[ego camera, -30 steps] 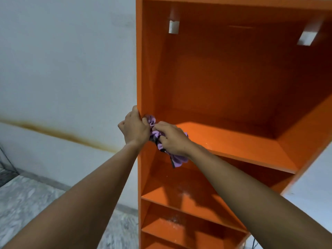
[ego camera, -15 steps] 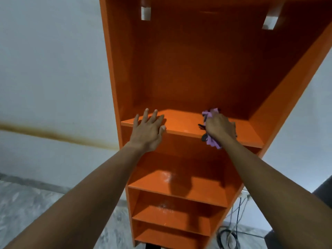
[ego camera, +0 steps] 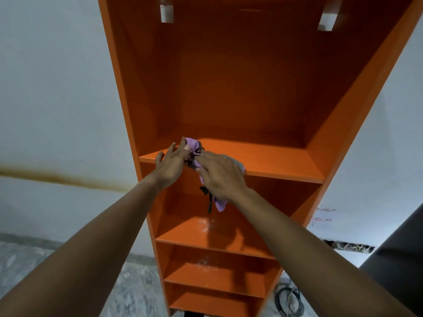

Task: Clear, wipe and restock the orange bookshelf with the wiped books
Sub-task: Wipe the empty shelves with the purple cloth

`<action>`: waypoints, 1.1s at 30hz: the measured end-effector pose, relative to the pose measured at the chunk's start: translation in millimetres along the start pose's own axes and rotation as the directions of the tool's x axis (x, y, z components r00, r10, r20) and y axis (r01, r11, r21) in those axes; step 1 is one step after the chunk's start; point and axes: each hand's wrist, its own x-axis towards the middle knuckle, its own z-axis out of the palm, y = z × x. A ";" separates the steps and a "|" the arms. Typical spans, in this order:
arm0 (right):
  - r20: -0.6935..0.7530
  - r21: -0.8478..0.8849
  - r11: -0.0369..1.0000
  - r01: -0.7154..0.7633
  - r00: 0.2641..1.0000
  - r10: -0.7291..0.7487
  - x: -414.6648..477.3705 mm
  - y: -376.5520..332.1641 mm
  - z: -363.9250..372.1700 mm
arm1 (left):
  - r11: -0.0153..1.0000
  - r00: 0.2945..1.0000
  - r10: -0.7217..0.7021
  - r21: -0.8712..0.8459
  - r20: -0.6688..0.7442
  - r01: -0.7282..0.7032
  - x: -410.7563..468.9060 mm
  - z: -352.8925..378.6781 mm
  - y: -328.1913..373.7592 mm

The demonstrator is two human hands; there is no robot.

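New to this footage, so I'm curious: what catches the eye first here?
A tall, bright orange wooden bookshelf fills the middle. At the front left of its upper shelf, the right hand grips a crumpled purple cloth while the left hand touches it with straight fingers.

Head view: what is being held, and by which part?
Right hand grips the purple cloth's bunched middle, tail hanging below; left fingers touch its top.

The bookshelf (ego camera: pixel 274 161) is orange, the cloth (ego camera: pixel 193 145) purple and black, the wall (ego camera: pixel 57 88) white, brown-streaked.
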 end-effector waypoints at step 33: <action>-0.065 -0.297 0.562 -0.772 0.603 0.795 -177.8 214.9 236.1 | 0.823 0.909 -0.406 0.469 0.091 0.320 38.0 233.0 -228.2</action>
